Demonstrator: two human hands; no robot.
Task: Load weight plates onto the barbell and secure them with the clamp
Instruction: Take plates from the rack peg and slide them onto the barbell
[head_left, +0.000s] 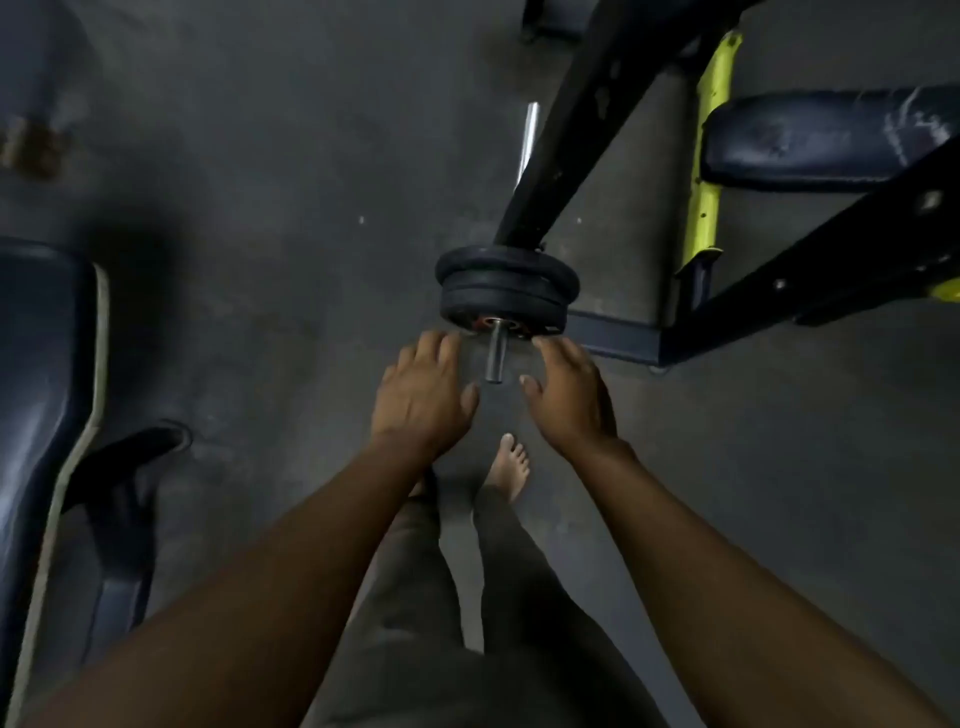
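At frame centre, both spread hands, left (423, 392) and right (569, 395), flanked the bar end (494, 353), perhaps touching stacked plates (506, 291).

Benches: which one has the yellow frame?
The bench at upper right; a yellow frame bar runs beside its pad. The left bench shows none.

Weight plates (506, 291) look like matt black rubber, kinda dull. The barbell (493, 353) end is bare grey metal, smooth. Floor (291, 171) is rough matt concrete. The bench pad (826, 140), upper right, is scuffed glossy vinyl; frame (709, 156) is chipped yellow painted metal.
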